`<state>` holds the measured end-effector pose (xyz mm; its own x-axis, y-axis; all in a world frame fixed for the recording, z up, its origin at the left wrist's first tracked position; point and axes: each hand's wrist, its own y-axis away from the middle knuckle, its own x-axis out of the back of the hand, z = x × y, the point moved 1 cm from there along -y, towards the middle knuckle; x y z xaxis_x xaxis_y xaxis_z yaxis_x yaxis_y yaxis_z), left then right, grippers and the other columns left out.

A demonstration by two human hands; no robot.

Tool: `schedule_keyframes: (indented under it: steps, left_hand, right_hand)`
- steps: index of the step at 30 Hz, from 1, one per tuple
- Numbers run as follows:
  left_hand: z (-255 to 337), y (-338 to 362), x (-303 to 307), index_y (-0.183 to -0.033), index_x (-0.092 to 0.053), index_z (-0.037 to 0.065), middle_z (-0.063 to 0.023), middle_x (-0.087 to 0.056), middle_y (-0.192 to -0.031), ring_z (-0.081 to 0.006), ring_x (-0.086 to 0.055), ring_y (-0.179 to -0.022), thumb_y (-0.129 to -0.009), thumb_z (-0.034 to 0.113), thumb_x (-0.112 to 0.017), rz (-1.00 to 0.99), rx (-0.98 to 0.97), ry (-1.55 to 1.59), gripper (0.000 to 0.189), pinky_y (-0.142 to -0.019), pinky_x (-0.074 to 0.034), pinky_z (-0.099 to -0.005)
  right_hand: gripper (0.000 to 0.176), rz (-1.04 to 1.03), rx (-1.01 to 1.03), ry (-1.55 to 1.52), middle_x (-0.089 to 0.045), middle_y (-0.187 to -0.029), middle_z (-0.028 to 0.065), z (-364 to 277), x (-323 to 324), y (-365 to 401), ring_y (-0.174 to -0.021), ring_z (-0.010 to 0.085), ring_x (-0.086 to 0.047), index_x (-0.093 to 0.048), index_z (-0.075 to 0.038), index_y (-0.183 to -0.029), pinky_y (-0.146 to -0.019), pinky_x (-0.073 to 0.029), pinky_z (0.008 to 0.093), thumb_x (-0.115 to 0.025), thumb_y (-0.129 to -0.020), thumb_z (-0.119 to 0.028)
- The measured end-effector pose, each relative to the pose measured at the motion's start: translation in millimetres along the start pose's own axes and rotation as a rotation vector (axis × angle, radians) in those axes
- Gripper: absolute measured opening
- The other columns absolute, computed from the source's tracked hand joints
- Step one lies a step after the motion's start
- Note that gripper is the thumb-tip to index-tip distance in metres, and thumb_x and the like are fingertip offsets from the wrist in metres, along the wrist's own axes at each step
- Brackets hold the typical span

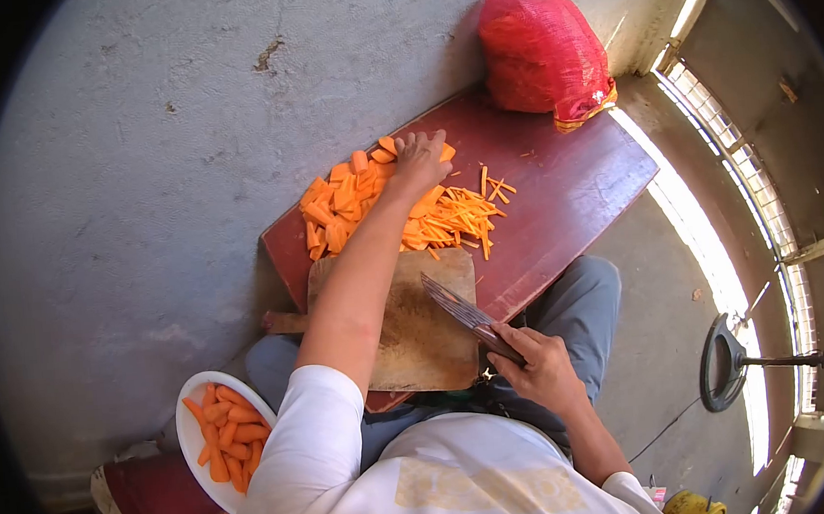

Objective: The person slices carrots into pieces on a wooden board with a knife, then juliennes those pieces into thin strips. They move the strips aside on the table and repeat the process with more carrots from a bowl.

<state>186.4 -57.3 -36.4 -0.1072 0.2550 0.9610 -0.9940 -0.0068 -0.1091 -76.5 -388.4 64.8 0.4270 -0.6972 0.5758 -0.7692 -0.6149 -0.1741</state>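
My left hand (pixel 422 164) reaches forward to the far side of a heap of cut carrot pieces (pixel 340 205), its fingers spread over some slices at the heap's edge. Beside the chunks lies a pile of thin carrot sticks (pixel 459 217). In my right hand (pixel 540 370) is a knife (pixel 458 306) with a dark handle, its blade pointing up and left above the right part of a worn wooden cutting board (pixel 413 338). The board's handle sticks out to the left. My left forearm hides part of the board and the heap.
The low reddish table (pixel 569 184) stands against a grey wall (pixel 165 140). A red mesh sack (pixel 546 52) sits at its far end. Whole peeled carrots fill a white bowl (pixel 200 460) at lower left, near a dark red bucket (pixel 159 499). A round black base (pixel 720 362) stands on the floor at right.
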Motion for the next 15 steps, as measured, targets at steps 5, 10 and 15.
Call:
schedule_keyframes:
  steps: [5,10,15]
  left_hand:
    - [6.5,48.9,32.3,-0.157,-0.056,0.003,-0.0285,-0.072,-0.130,-0.0435,-0.065,-0.129,-0.090,0.039,-0.082,0.224,0.010,0.040,0.081,-0.116,-0.040,-0.0591]
    - [17.5,204.7,94.8,-0.143,-0.066,-0.001,-0.0285,-0.077,-0.110,-0.0454,-0.073,-0.109,-0.085,0.039,-0.083,0.319,0.226,0.125,0.073,-0.112,-0.047,-0.0607]
    - [30.7,325.3,71.6,-0.140,-0.067,-0.003,-0.0281,-0.071,-0.118,-0.0471,-0.071,-0.112,-0.085,0.039,-0.084,0.199,0.478,0.022,0.071,-0.104,-0.052,-0.0582]
  right_hand:
    - [0.046,0.069,-0.029,-0.140,-0.080,-0.105,0.0198,-1.3,1.1,-4.3,-0.088,0.0341,-0.081,-0.070,0.003,-0.140,-0.077,-0.063,0.0403,-0.082,-0.097,-0.006]
    - [0.043,-0.029,-0.207,-0.286,-0.079,-0.107,0.0220,-16.6,1.7,-14.6,-0.094,0.0285,-0.079,-0.065,0.004,-0.145,-0.086,-0.059,0.0367,-0.074,-0.106,-0.011]
    - [0.045,-0.126,-0.167,-0.337,-0.076,-0.112,0.0305,-18.6,-21.9,-28.8,-0.096,0.0370,-0.079,-0.062,0.005,-0.147,-0.087,-0.059,0.0391,-0.072,-0.107,-0.014]
